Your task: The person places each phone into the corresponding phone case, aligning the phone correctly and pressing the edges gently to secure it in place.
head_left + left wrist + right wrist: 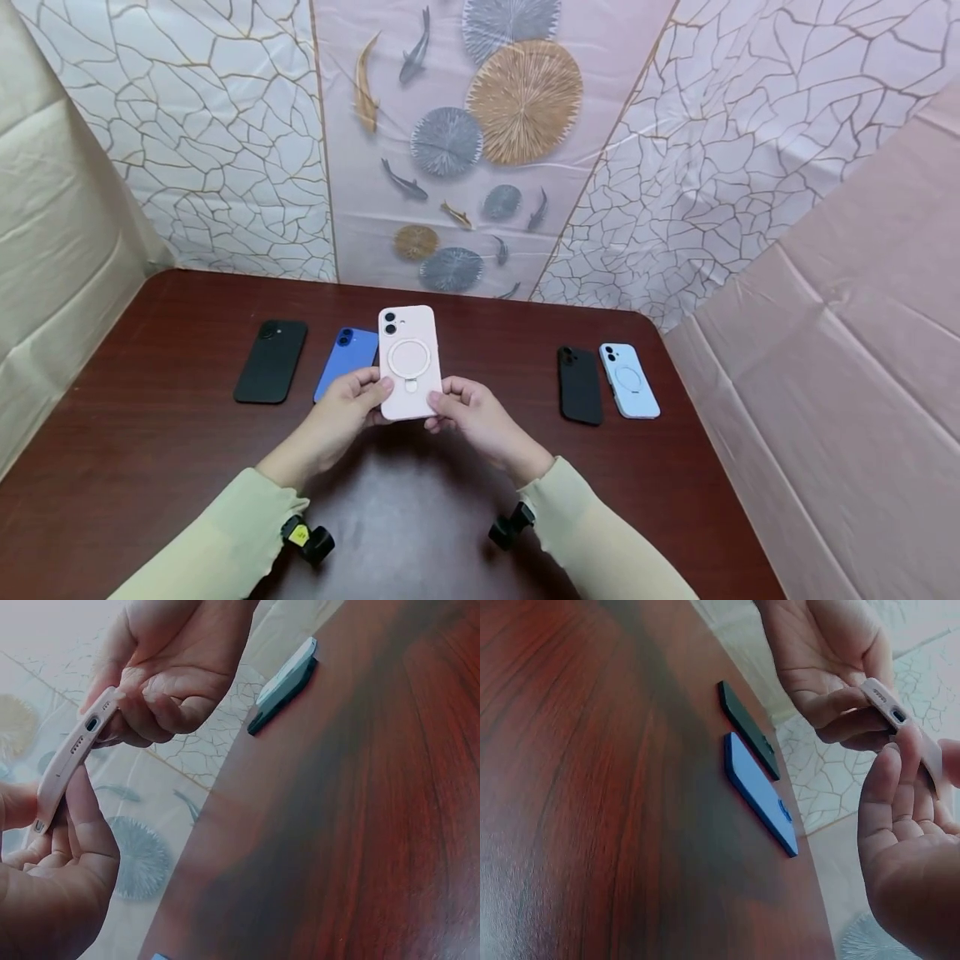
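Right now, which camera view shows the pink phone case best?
The head view: the pink phone case shows its whole back, with ring and camera holes, held at its lower corners by the left hand and right hand. Both wrist views show only its thin bottom edge between fingers.

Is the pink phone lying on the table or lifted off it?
Lifted. The pink phone is held above the table at its lower corners by the left hand and right hand, back facing the camera.

Blue phone [347, 358] partly hidden, perhaps by left hand [347, 414].
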Tool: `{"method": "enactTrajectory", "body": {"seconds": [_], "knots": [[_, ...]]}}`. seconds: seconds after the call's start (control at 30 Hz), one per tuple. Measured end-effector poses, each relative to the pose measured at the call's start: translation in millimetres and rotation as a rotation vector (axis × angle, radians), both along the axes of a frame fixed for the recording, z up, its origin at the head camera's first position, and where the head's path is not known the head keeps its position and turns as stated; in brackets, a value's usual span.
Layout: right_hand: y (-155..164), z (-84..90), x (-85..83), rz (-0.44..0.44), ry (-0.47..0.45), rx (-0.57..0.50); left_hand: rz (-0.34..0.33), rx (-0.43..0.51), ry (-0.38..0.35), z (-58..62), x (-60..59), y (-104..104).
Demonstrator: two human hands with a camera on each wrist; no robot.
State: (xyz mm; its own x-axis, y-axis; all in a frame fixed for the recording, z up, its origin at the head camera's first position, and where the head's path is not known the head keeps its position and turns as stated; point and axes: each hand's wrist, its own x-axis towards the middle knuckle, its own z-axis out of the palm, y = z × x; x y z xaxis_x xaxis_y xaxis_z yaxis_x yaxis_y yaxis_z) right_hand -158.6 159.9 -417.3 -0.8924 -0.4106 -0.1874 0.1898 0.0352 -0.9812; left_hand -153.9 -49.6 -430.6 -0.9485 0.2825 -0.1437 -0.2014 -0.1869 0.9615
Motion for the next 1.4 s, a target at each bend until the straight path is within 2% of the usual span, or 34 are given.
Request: {"method": "enactTrajectory", "body": {"seconds": [0.33, 0.53, 0.73, 1.07, 1.27, 1.4], "knots": [[-2, -0.8, -5.2, -0.027, 0.008, -0.014, 0.001, -0.081, 0.022, 0.2, 1.8, -2], [2, -1.9, -9.7, -0.128, 0.006, 0.003, -0.08, -0.143, 0.058, 0.3, 5.2, -1], [4, -1.0, -10.0, -0.122, 0.005, 0.006, -0.122, -0.173, 0.077, 1.4, 7.0, 1], [4, -0.7, -7.1, -0.1, -0.016, -0.021, -0.039, -0.18, 0.051, 2.2, 4.8, 3], [4, -1.2, -3.7, -0.043, -0.005, 0.029, 0.014, -0.188, 0.033, 2.6, 3.5, 2], [3, 0.0, -2.5, -0.05, 0.005, 0.067, 0.025, -0.209, 0.037, 2.3, 6.9, 3]]}}
